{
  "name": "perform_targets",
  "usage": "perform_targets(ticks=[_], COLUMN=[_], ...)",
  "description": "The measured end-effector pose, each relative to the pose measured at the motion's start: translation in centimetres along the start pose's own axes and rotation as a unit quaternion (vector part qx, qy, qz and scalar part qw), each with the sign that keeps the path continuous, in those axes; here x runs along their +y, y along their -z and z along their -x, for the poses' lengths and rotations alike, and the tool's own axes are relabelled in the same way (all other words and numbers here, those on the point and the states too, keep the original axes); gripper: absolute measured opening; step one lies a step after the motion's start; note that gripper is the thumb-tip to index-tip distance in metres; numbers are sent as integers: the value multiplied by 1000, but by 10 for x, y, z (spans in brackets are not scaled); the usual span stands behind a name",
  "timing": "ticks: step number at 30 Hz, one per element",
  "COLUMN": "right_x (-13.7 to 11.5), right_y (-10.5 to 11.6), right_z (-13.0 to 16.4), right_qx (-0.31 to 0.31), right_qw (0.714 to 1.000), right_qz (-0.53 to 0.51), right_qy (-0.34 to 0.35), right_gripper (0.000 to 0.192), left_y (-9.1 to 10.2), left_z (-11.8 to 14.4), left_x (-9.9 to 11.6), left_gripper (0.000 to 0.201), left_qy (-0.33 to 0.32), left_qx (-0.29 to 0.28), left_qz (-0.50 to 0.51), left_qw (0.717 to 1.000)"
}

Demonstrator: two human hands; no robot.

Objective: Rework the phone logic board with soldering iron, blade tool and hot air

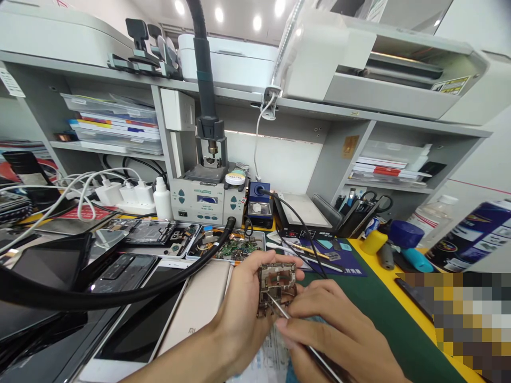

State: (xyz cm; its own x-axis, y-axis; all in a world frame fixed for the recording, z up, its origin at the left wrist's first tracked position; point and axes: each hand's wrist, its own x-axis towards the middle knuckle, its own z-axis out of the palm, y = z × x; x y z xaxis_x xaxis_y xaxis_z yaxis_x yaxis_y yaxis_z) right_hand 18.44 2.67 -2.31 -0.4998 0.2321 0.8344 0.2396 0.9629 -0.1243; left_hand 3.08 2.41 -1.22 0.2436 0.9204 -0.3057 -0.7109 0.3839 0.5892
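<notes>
Low in the centre of the frame, the left hand (243,314) pinches a bare phone circuit board (277,287) by its edges, fingers closed on it, lifted above the green mat (371,314). The right hand (339,335) is clamped on slim metal tweezers (287,319), tips touching the board's lower part. To work this well, I judge the board should stay level and braced, the tips moving gently so no small part is scraped. A gold phone (199,303) lies left; the hot-air station (207,199) stands behind
</notes>
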Motion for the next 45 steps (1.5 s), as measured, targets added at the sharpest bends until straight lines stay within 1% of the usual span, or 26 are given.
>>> perform_targets(ticks=[20,30,38,41,45], right_x=[-3,-1,-1,-2,-2], right_y=[-1,2,-2,-2,-2], right_z=[1,-3,0,1,2], right_qx=[11,-2,20,10,13], right_qw=[1000,1000,1000,1000,999], right_qz=[9,9,19,22,29], right_qy=[-10,7,-4,-3,-7], right_gripper=[21,22,19,20,21], left_y=[1,1,2,1,2], left_z=[-1,-1,-1,0,0], left_x=[-1,-1,-1,-1,-2], left_gripper=[42,40,40,39,39], left_qy=[1,-3,-2,-3,0], left_qx=[-5,-16,-16,-20,-22], left_qz=[2,4,-3,0,-1], left_qw=[1000,1000,1000,1000,1000])
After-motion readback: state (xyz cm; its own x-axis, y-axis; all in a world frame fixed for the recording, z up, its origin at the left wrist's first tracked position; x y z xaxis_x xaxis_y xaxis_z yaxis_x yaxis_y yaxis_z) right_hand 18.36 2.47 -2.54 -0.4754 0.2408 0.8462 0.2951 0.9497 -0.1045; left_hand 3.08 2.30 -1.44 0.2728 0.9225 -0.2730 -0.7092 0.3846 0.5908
